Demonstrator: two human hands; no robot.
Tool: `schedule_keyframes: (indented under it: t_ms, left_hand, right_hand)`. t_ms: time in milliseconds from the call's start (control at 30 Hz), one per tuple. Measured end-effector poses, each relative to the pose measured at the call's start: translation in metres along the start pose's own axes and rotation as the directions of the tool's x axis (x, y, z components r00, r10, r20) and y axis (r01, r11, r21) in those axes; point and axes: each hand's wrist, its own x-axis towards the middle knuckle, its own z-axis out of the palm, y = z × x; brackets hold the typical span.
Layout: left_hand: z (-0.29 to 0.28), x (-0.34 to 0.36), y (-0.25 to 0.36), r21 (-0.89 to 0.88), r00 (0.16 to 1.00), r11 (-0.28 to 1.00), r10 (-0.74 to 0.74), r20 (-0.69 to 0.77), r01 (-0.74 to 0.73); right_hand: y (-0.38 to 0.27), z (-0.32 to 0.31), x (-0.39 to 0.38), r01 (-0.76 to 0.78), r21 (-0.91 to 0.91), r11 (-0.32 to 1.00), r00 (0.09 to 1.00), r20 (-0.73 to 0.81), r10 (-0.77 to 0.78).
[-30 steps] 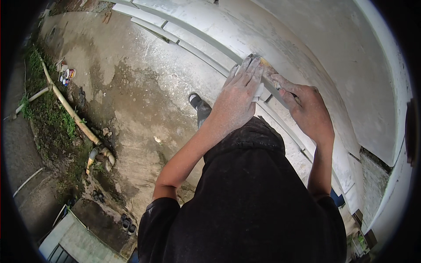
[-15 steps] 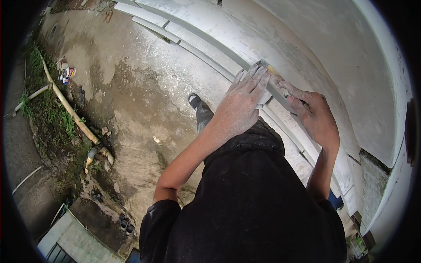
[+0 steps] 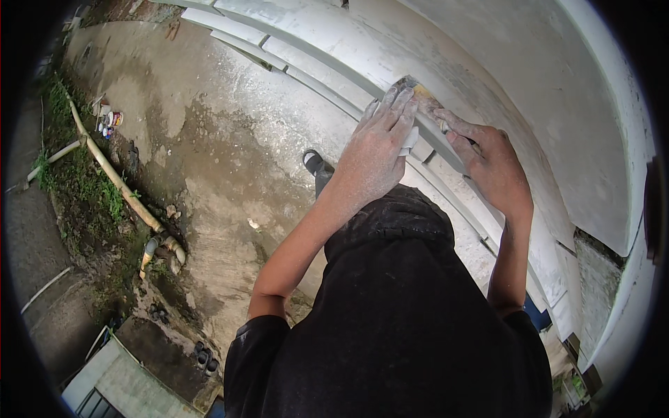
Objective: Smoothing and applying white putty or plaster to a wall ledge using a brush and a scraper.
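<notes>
My left hand [image 3: 376,143], coated in white dust, lies with fingers stretched over the edge of a long white ledge [image 3: 334,66]. A small white piece [image 3: 410,141] shows under its palm side; its kind is unclear. Closed around the near end of a flat, scraper-like tool [image 3: 422,92] is my right hand [image 3: 493,164], also dusty. The tool's far end is dark-edged with a yellowish patch and rests on the ledge beside my left fingertips. My left fingers partly cover it.
A grey-white wall panel [image 3: 557,104] rises at the right. Stained concrete ground [image 3: 230,174] spreads to the left, with a yellowish pipe [image 3: 118,184] along a weedy strip. Small containers [image 3: 108,124] stand beyond it. My sandalled foot [image 3: 311,160] is below my left arm.
Both hands and the tool have slid a short way along the ledge, up and to the left in view. The right hand keeps its grip.
</notes>
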Motion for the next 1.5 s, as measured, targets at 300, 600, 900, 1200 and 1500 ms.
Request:
schedule_keyframes:
  t_ms: [300, 600, 900, 1200, 1500]
  left_hand:
    - [-0.003, -0.004, -0.002, 0.063, 0.999, 0.998, -0.015, -0.031, 0.017]
    - [-0.007, -0.001, 0.001, 0.044, 0.999, 0.999, -0.022, -0.050, 0.024]
    - [-0.004, 0.000, -0.002, 0.036, 0.999, 0.999, -0.018, -0.050, 0.019]
    - [0.000, 0.003, -0.004, 0.034, 0.997, 0.999, -0.028, -0.074, 0.031]
    - [0.002, 0.002, -0.004, 0.060, 0.999, 0.998, 0.000, -0.053, 0.003]
  right_hand:
    - [-0.006, -0.003, 0.007, -0.052, -0.114, 0.992, 0.994, 0.094, 0.062]
    - [-0.007, -0.007, 0.019, 0.046, -0.076, 0.996, 0.991, 0.125, -0.036]
    - [-0.009, -0.003, 0.016, -0.013, 0.004, 1.000, 0.990, 0.141, 0.012]
    - [-0.019, 0.001, 0.013, -0.013, -0.088, 0.996, 0.998, 0.052, 0.017]
    - [-0.010, -0.005, 0.021, 0.032, -0.103, 0.994, 0.992, 0.121, -0.019]
